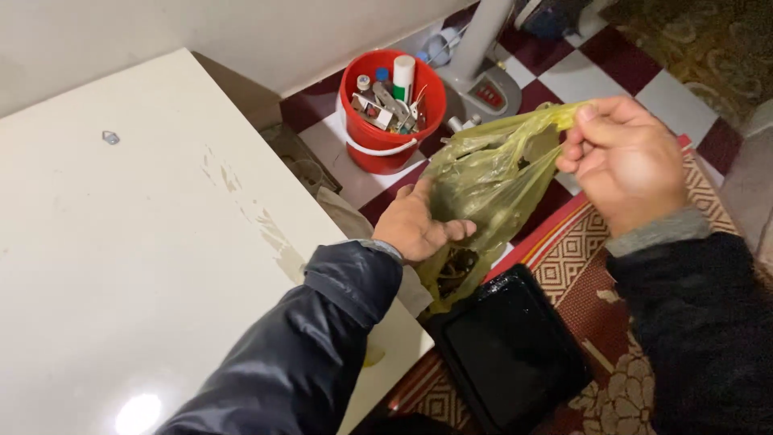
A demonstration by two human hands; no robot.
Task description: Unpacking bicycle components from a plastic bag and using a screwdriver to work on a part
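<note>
- Two hands hold one yellow-green plastic bag, which hangs in the air past the corner of the white table, above the floor.
- Inside the bag a dark clump shows through the thin plastic near its bottom; what it is cannot be told.
- Right hand is closed, pinching the bag's upper edge between thumb and fingers and lifting that side higher than the rest.
- Left hand is loosely curled against the bag's left side, thumb laid across the plastic and fingers partly behind it, so it grips the bag lower down.
- Both arms wear dark sleeves; a grey cuff shows at the right wrist.
- Just below the bag lies a black rectangular tray, glossy and tilted, its upper corner close under the bag's bottom end.
- Under the tray and to the right of the bag spreads a patterned red and cream rug.
- Above and left of the bag stands a red bucket with a white handle, on a floor of dark red and white tiles; it holds a white tube with a green band, small bottles and assorted metal bits.
- Right of the bucket, above the bag, stands the grey base and pole of a floor appliance.
- Well to the left of the bag, on the table, lies a small metal piece; pale smears cross the tabletop between it and the bag.
</note>
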